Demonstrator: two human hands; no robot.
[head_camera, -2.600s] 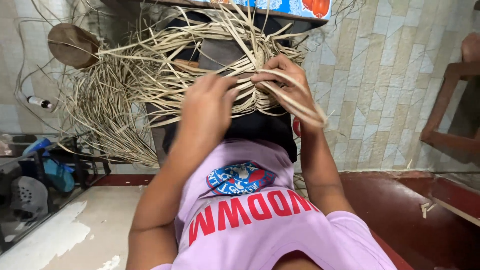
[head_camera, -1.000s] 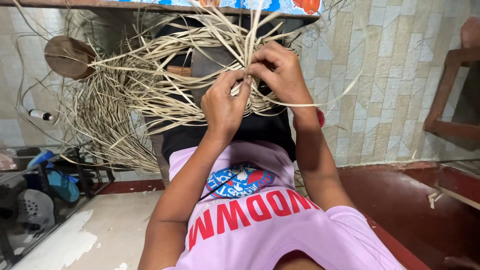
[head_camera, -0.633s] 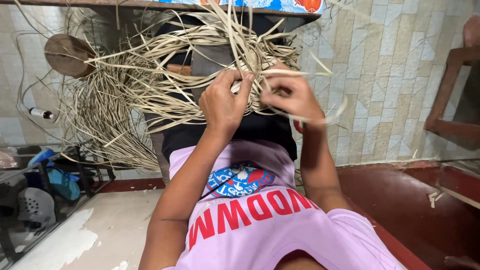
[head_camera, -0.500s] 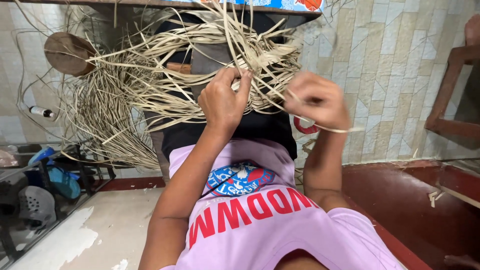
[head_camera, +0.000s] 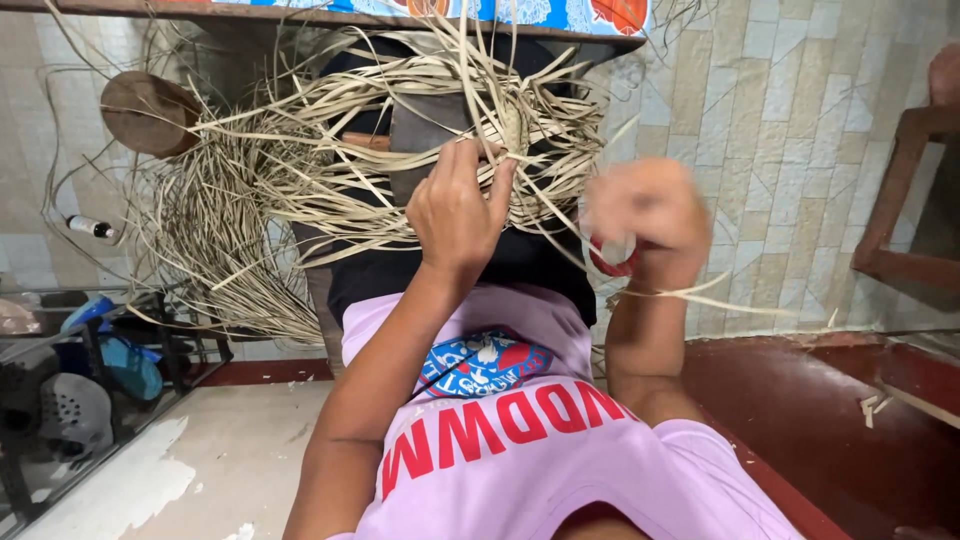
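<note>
Item: tangled mass of pale dried palm-leaf strips (head_camera: 400, 150), part-woven, resting across the person's lap in front of a tiled wall (head_camera: 800, 130). Left hand (head_camera: 455, 215) on the middle of the weave, fingers closed in a pinch on the strips where they cross. Right hand (head_camera: 645, 215), blurred, now drawn clear of the weave to the side, where half a second ago it was just leaving it; fingers curled together on one long loose strip (head_camera: 700, 295), which trails off to the side. Judged: a strand being pulled through and tightened. Adjacent: lilac printed T-shirt (head_camera: 520, 430), round brown wooden disc (head_camera: 150, 112), dark red floor (head_camera: 850, 400).
</note>
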